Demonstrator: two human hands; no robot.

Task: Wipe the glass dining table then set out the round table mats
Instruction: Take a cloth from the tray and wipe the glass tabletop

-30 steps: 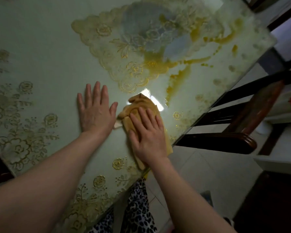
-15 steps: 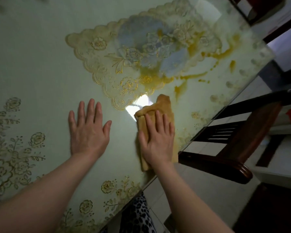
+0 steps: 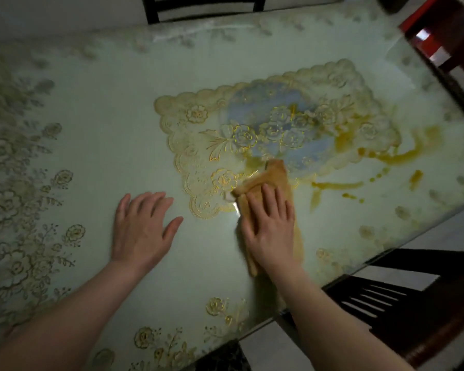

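The glass dining table (image 3: 97,124) fills the view, pale green with gold flower patterns under the glass. My right hand (image 3: 269,226) lies flat on a folded yellow-orange cloth (image 3: 275,175), pressing it onto the glass at the lower edge of a lace-edged floral panel (image 3: 265,124). Yellow-orange smears (image 3: 402,156) streak the glass to the right of the cloth. My left hand (image 3: 141,226) rests flat on the glass to the left, fingers spread, holding nothing. No round mats are in view.
A dark wooden chair (image 3: 402,303) stands at the table's right edge below the glass. Another dark chair back (image 3: 204,6) shows at the far side. A red-brown piece of furniture (image 3: 445,30) sits at the top right. Pale floor tiles lie beyond the table edge.
My right hand has pushed the cloth farther up the glass onto the floral panel's edge. The view has tilted up, showing more of the table's far side. My left hand stays flat.
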